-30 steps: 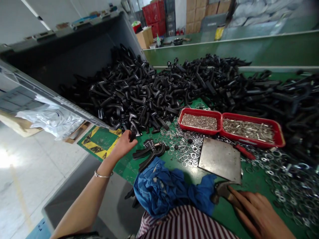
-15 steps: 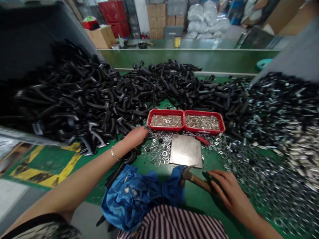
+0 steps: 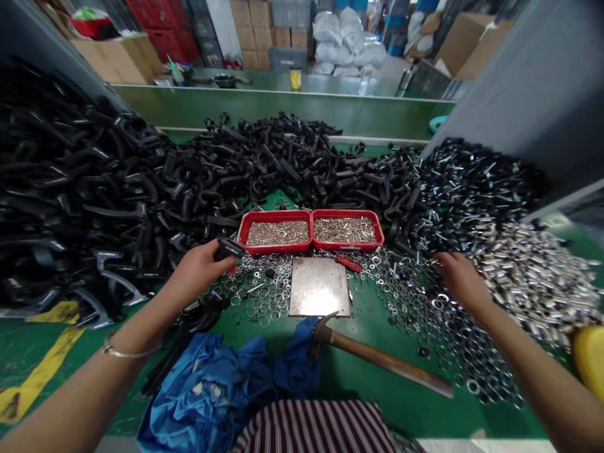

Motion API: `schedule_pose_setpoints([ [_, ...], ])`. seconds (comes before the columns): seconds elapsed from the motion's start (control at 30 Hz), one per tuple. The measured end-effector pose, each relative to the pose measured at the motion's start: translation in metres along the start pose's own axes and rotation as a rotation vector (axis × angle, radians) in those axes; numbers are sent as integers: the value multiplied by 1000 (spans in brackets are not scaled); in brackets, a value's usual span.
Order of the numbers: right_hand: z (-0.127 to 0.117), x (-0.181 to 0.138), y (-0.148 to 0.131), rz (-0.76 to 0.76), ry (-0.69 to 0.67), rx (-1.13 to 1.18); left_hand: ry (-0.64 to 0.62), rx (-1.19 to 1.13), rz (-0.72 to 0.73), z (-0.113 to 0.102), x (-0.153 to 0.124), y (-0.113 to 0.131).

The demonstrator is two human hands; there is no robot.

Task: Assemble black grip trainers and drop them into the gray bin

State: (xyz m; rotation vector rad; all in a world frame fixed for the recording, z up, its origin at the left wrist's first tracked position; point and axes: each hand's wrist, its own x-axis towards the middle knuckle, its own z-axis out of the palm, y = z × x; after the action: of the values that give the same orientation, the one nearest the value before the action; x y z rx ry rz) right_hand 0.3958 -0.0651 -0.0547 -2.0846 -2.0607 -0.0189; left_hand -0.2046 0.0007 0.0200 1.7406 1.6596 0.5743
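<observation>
My left hand (image 3: 201, 267) is closed round a black handle-like part (image 3: 229, 248), just left of the red trays. On the right, my right hand (image 3: 457, 277) reaches down to the edge of a pile of dark pins or screws (image 3: 472, 182). Its fingers are bent together, and whatever lies between them is hidden. A claw hammer (image 3: 382, 355) rests on the green table between my arms, its head touching a blue cloth (image 3: 212, 384). In the middle lies a square metal plate (image 3: 319, 286), with a red-handled tool (image 3: 349, 263) at its upper right corner.
Two red trays hold small metal rings (image 3: 278, 233) and short pins (image 3: 344, 230). Black curved parts (image 3: 155, 182) are heaped left and behind. Loose washers (image 3: 472, 340) and silver sleeves (image 3: 533, 264) cover the right side. A green ledge (image 3: 283, 113) runs behind.
My left hand has drawn back from the black heap with a black part in it. My right hand has left the hammer handle and moved out to the right-hand pile. The view has turned right.
</observation>
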Motion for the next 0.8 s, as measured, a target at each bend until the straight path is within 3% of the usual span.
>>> schedule_pose_setpoints([
  [0.07, -1, 8, 7, -46, -65, 10, -6, -415, -49, 14, -18, 21],
  [0.17, -4, 13, 12, -79, -113, 50, -133, -959, -107, 56, -34, 52],
  [0.27, -7, 15, 5, 1, -69, 111, -261, -1215, -116, 108, -32, 80],
  [0.37, -8, 11, -26, 178, -6, 282, -379, -1215, -50, 151, -20, 99],
  [0.47, -9, -1, -81, 303, -102, 739, -464, -1159, 35, 173, -13, 102],
  [0.53, -12, -10, -123, 286, -211, 1006, -500, -1142, 57, 177, -14, 97],
  [0.63, -13, -22, -176, 245, -310, 1167, -516, -1136, 15, 175, -17, 84],
  [0.8, -12, -22, -228, 292, -328, 1385, -440, -1157, -40, 175, -14, 74],
])
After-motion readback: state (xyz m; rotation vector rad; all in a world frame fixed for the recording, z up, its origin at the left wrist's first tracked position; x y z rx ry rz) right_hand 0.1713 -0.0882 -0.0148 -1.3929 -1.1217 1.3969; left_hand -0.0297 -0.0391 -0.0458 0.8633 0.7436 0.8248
